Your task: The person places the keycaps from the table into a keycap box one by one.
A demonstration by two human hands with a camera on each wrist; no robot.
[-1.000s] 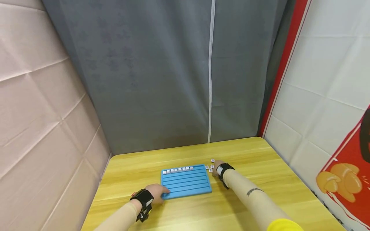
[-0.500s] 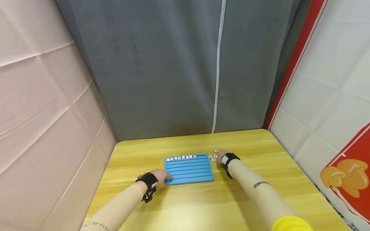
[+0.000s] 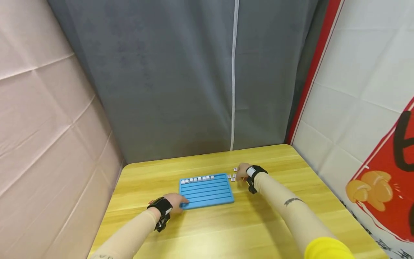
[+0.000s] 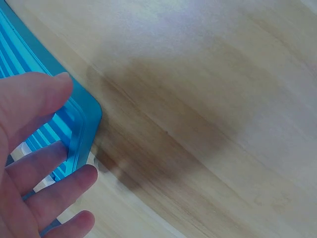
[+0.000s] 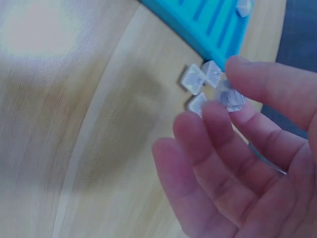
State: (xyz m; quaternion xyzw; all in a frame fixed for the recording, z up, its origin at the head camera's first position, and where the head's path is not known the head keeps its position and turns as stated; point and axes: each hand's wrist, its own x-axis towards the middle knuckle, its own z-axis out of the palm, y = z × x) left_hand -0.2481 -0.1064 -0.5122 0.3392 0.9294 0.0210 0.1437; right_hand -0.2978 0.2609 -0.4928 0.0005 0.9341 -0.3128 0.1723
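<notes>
A blue ridged tray (image 3: 207, 194) lies on the wooden table, with a row of white keycaps (image 3: 197, 179) along its far groove. My left hand (image 3: 174, 202) holds the tray's near left corner. In the left wrist view, its thumb (image 4: 54, 91) lies over the tray's edge and its other fingers spread around the corner. Right of the tray, my right hand (image 3: 242, 171) is beside several loose keycaps (image 3: 233, 179). In the right wrist view, a small white keycap (image 5: 231, 99) appears pinched between thumb and index finger. The contact is partly blurred.
The yellow wooden table (image 3: 200, 230) extends around the tray. A grey curtain (image 3: 174, 90) hangs along its far edge. Pale cloth walls stand left (image 3: 48, 144) and right (image 3: 343, 108), the right one with a red printed panel (image 3: 394, 180).
The head view has shifted slightly. My right hand has moved a little away from me beside the loose keycaps. My left hand stays at the tray's corner, and the keycap row looks unchanged.
</notes>
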